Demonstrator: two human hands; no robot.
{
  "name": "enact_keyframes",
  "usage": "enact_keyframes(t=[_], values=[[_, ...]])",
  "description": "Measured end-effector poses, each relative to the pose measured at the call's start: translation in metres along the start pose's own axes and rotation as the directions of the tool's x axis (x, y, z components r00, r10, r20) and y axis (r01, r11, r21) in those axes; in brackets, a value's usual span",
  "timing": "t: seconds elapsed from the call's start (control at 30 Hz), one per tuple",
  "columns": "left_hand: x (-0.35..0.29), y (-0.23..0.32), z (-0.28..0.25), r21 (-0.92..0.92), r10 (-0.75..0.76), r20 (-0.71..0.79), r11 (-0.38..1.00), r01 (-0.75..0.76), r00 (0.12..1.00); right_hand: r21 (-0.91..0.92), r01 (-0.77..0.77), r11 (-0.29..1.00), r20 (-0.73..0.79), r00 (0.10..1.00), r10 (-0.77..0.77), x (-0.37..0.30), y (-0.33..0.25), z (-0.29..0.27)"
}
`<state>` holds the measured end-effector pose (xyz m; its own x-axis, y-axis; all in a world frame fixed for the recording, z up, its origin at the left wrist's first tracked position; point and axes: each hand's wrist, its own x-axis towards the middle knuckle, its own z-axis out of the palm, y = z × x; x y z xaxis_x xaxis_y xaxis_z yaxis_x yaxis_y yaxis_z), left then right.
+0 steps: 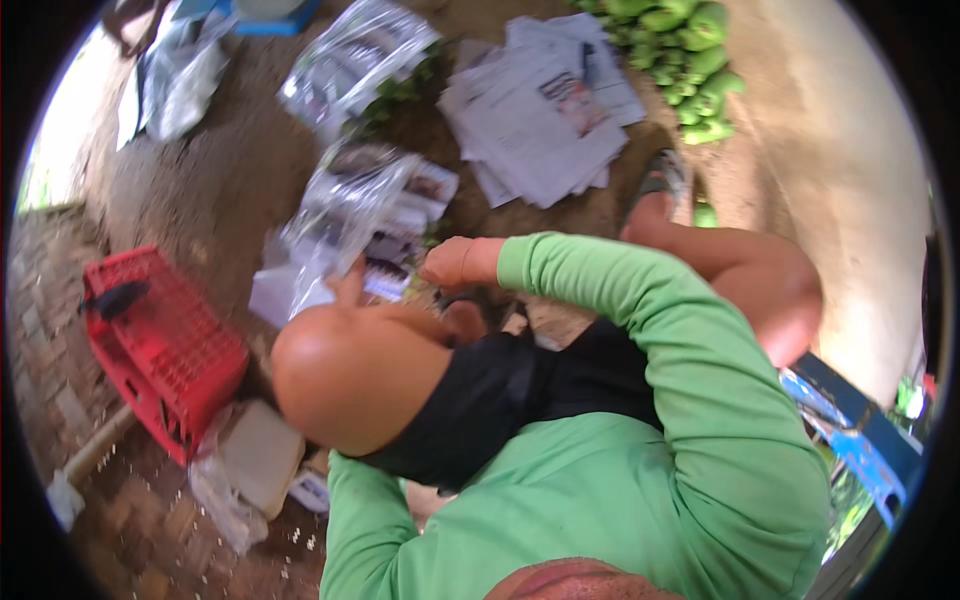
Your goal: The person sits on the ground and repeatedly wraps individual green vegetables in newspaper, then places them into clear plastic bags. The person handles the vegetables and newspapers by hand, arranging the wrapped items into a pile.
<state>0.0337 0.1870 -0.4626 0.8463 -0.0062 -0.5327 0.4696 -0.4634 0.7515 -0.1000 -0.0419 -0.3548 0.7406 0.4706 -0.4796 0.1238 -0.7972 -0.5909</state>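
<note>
My right hand [447, 262] is closed, with its fingers curled beside the printed sheets; whatever it may grip is hidden, and a few green bits show near its fingertips. Past my left knee, part of my left hand [347, 286] shows, its fingers stretched out against the lower edge of a clear plastic bag [325, 215]. Under and around that bag lie printed paper sheets [425, 195]. Farther off, a second clear plastic bag [350, 60] rests on papers, with green leafy stems [395, 100] along its side.
A loose stack of printed papers [545, 120] lies ahead. Green vegetables [690, 60] are heaped against the wall at far right. A red plastic crate [170, 340] and a whitish container [258, 455] stand left. Blue-edged furniture [850, 440] is at my right.
</note>
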Motion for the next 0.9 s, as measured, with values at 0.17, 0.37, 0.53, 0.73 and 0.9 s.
enact_keyframes(t=[0.17, 0.37, 0.53, 0.73, 0.9], values=[[0.007, -0.025, -0.061, 0.104, 0.092, 0.028, 0.990, -0.094, 0.995, -0.211, -0.280, 0.937, -0.159, 0.955, 0.250, -0.159, 0.100, -0.131], [0.025, 0.101, -0.133, -0.153, 0.252, 0.130, 0.961, -0.231, 0.959, -0.058, -0.745, 0.664, -0.820, 0.415, 0.395, -0.404, 0.215, -0.254], [-0.142, 0.330, -0.105, -0.272, 0.519, 0.143, 0.839, -0.471, 0.843, 0.750, -0.418, 0.513, -0.596, -0.089, 0.798, -0.539, 0.242, -0.211], [-0.279, 0.429, -0.035, 0.001, 0.824, 0.431, 0.407, -0.914, 0.367, 0.915, -0.267, 0.303, -0.352, -0.160, 0.922, -0.562, 0.248, -0.154], [-0.372, 0.426, 0.045, 0.061, 0.740, 0.621, 0.282, -0.958, 0.257, 0.876, -0.393, 0.278, -0.355, -0.137, 0.925, -0.629, 0.268, -0.104]])
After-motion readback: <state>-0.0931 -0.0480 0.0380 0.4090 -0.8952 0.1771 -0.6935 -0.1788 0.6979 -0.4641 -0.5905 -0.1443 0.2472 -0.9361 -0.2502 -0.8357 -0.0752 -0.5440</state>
